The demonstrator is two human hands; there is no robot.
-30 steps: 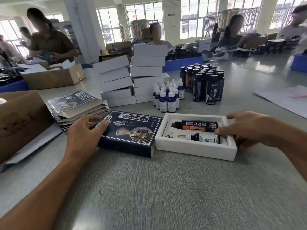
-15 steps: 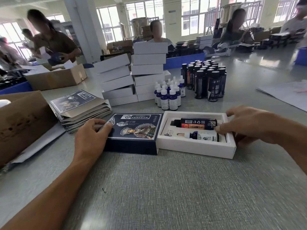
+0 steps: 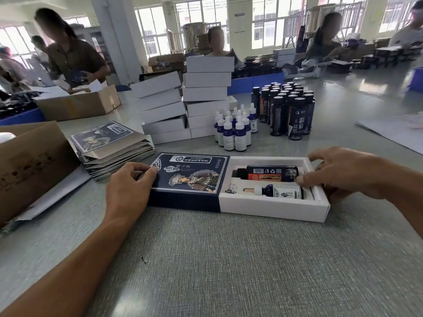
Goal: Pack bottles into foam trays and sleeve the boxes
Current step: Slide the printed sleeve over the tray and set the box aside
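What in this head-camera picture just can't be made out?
- Left end of the white box: inside the dark blue sleeve.
- Right hand: its grip on the box's far end is hidden behind itself.
- Dropper bottle label: too small.
- Cardboard carton: cut off by the left edge.

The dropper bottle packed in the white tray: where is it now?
In the head view, right of centre, the dropper bottle lies in the white tray, nearer the camera than the black bottle.

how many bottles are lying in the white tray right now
2. A dark bottle lies in the far slot of the white tray, and a white-capped dropper bottle lies in the near slot. The tray's left end is inside the sleeve, so its contents are hidden.
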